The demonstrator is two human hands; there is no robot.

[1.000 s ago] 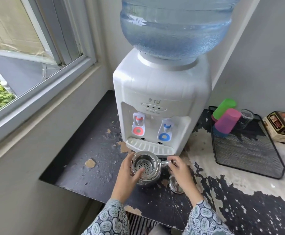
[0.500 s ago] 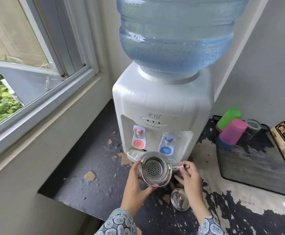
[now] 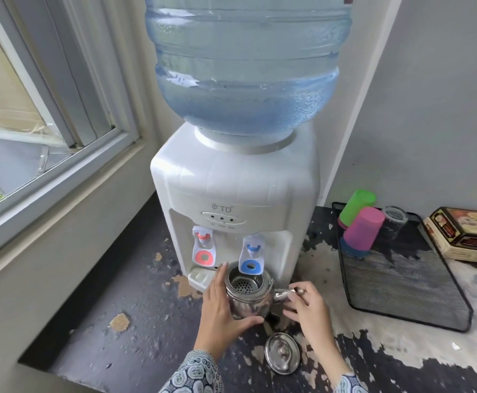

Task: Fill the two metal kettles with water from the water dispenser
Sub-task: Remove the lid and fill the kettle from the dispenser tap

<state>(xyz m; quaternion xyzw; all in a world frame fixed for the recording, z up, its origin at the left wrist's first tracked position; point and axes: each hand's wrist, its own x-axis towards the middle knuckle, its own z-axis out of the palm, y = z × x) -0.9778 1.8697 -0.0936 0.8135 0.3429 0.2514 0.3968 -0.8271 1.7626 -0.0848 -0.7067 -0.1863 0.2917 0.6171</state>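
Note:
A small metal kettle (image 3: 247, 296) with its lid off and a strainer inside is held up under the blue tap (image 3: 250, 258) of the white water dispenser (image 3: 231, 188). My left hand (image 3: 223, 304) cups the kettle's left side and bottom, thumb curled under it. My right hand (image 3: 306, 307) pinches the kettle's handle (image 3: 286, 293) on the right. The kettle's round lid (image 3: 282, 353) lies on the counter in front. A red tap (image 3: 203, 249) is to the left of the blue one. Only one kettle is in view.
A big blue water bottle (image 3: 245, 66) sits on top of the dispenser. To the right, a black mesh tray (image 3: 401, 287) holds a green cup (image 3: 357, 205), a pink cup (image 3: 363, 231) and a glass (image 3: 394, 219). A printed box (image 3: 466, 234) lies beyond; a window (image 3: 33, 123) on the left.
Both hands lifted the kettle from the counter and carried it up and to the right, from in front of the drip tray to under the blue tap.

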